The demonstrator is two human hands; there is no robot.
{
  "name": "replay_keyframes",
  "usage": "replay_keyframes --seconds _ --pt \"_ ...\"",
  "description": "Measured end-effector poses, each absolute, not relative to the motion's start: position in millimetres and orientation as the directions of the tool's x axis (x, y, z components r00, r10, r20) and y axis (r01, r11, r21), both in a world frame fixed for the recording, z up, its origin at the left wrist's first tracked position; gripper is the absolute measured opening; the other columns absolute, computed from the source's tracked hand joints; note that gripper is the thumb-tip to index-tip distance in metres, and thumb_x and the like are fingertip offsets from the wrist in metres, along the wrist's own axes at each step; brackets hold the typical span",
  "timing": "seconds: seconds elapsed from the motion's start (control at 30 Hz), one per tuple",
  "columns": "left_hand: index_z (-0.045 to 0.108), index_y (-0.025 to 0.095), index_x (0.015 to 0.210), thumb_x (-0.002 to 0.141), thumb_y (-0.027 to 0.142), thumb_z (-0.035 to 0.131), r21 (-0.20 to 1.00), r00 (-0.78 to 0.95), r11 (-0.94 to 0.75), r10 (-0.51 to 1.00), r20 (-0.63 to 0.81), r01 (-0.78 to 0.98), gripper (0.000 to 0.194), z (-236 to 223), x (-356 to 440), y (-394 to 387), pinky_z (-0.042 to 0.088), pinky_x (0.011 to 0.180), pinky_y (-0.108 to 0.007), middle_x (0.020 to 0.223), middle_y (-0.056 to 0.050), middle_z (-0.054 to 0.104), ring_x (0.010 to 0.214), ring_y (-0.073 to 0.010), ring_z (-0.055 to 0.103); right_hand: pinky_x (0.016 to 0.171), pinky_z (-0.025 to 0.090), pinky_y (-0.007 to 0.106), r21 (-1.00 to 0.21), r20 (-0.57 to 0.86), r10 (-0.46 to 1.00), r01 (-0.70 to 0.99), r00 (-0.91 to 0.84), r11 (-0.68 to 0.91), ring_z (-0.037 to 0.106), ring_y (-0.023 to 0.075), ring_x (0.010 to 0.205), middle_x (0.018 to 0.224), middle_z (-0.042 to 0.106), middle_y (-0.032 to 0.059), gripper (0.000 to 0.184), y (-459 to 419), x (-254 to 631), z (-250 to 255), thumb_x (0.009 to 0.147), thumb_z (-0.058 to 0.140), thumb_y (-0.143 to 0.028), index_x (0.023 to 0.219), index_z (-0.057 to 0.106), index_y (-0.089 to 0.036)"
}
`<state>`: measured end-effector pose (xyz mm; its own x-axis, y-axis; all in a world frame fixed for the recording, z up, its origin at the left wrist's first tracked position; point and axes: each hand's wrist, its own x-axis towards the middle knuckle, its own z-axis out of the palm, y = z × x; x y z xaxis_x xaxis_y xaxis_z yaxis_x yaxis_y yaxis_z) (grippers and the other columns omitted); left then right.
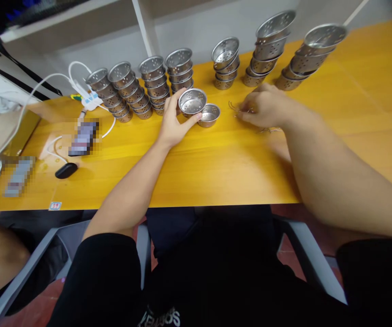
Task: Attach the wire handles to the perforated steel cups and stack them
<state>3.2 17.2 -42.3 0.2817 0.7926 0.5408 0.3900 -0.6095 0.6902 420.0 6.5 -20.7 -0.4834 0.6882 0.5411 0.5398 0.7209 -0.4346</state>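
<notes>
Seven stacks [156,85] beyond loose cup [210,116] seem done; it and wires [239,111] right of it look unfinished. Your left hand [173,123] grips second cup [192,102]; right hand [264,107] at wires, hold unclear.

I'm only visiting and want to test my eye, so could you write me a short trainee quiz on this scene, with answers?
1. True or false: the left hand is holding a phone.
2. How many cup stacks stand along the back of the table?
3. Which is nearest the right hand? A) the black case; B) the thin wires; C) the power strip.

Key: 1. False, it holds a cup. 2. Seven. 3. B.
</notes>
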Motion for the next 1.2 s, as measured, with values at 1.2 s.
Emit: replay_keyframes --seconds 1.2 --pt "0.07 0.022 0.178 0.115 0.056 0.088 0.655 0.495 -0.68 0.715 0.494 0.33 0.073 -53.4 24.9 23.1 0.056 0.157 -0.062 0.189 -0.021 0.075 0.179 -0.0404 0.073 0.122 0.066 0.085 -0.511 0.514 0.757 0.565 -0.404 0.648 0.082 0.0488 0.126 0.134 0.089 0.0151 0.074 -38.9 331.9 15.7 0.114 0.064 -0.109 0.13 0.09 -0.041"
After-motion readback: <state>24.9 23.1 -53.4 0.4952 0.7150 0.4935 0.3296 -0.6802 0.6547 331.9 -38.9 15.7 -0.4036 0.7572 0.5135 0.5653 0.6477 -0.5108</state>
